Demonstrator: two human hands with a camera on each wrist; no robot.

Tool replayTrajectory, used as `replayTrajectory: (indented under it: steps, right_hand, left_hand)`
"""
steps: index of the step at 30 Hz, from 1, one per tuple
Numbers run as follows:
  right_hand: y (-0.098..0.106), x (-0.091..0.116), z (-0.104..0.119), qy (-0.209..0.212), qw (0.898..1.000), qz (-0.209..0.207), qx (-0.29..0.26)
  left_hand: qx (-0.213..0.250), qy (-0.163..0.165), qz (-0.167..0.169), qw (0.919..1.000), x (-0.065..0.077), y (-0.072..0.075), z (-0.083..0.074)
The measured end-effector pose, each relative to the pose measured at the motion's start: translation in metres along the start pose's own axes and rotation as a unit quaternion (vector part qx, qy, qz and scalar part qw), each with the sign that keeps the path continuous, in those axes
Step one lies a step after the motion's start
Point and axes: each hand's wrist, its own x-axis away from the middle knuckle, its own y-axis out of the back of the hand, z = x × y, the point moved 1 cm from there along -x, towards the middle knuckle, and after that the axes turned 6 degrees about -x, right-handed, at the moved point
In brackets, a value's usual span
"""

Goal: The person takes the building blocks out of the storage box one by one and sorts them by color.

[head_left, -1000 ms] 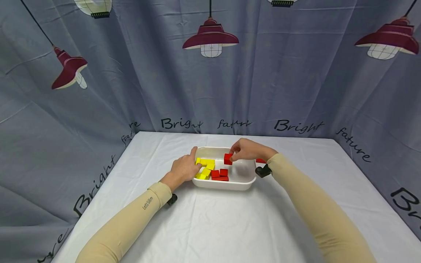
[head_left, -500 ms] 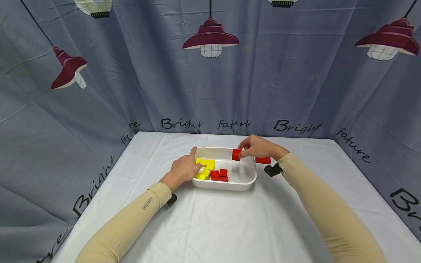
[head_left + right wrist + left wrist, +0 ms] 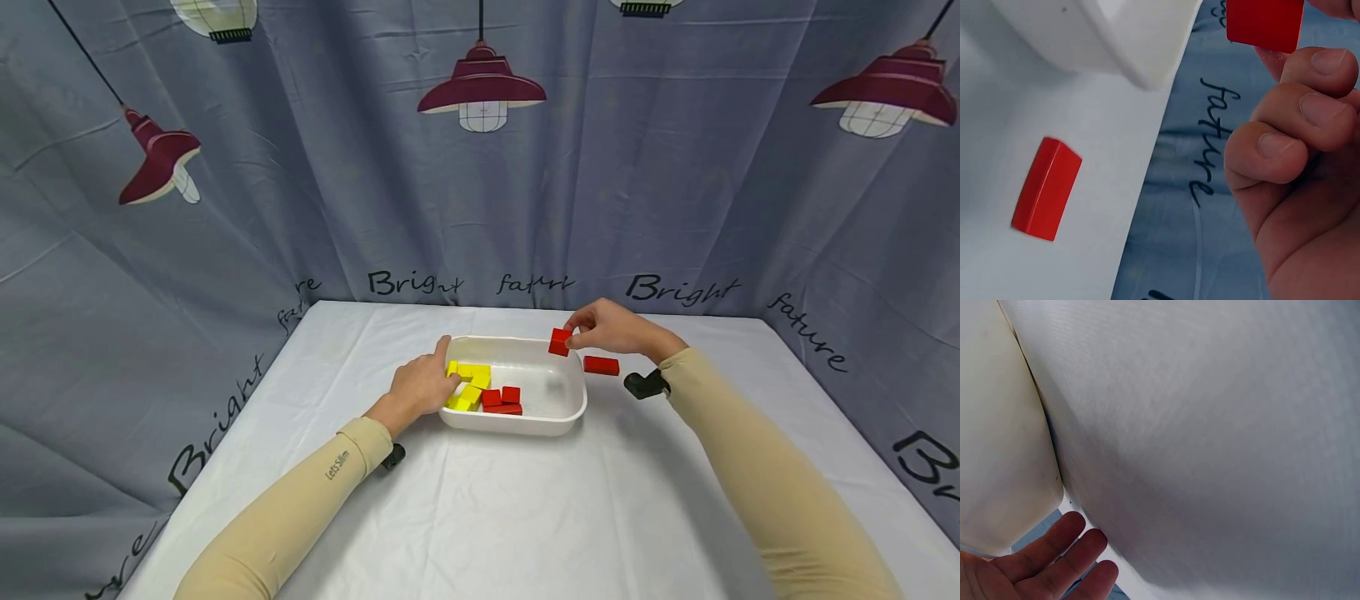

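In the head view a white tray (image 3: 553, 425) stands on the table, with yellow blocks (image 3: 472, 395) at its left end and red blocks (image 3: 502, 407) in front of them. My left hand (image 3: 422, 383) holds the tray's left end, thumb over the rim and index finger along the far corner. The left wrist view shows its other three fingers (image 3: 1072, 565) loosely extended beside the outer wall. Above the far right corner, my right hand (image 3: 615, 327) pinches a red block (image 3: 559, 342) between thumb and fingertips. The remaining right fingers curl inward in the right wrist view.
A single long red block (image 3: 602, 366) lies on the table just right of the tray; the right wrist view also shows this red block (image 3: 1046, 189). A white cloth (image 3: 517, 517) covers the table. Behind it hangs a grey-blue curtain (image 3: 360, 208) with printed lamps and writing.
My right hand has carried the red block up and rightward, from inside the tray to its far right corner. The long red block outside has come fully into view. My left hand has stayed put.
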Motion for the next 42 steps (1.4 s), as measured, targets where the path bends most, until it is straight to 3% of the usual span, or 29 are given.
replayTrajectory:
  steps: [18, 42]
  right_hand:
    - [0.016, 0.022, -0.036, -0.040, 0.998, -0.046, -0.015]
    - [0.020, 0.031, -0.103, -0.100, 0.992, -0.067, -0.040]
  left_hand:
    - [0.000, 0.000, 0.000, 1.0000, 0.001, 0.002, 0.000]
    - [0.003, 0.000, -0.004, 1.0000, 0.000, 0.000, 0.000]
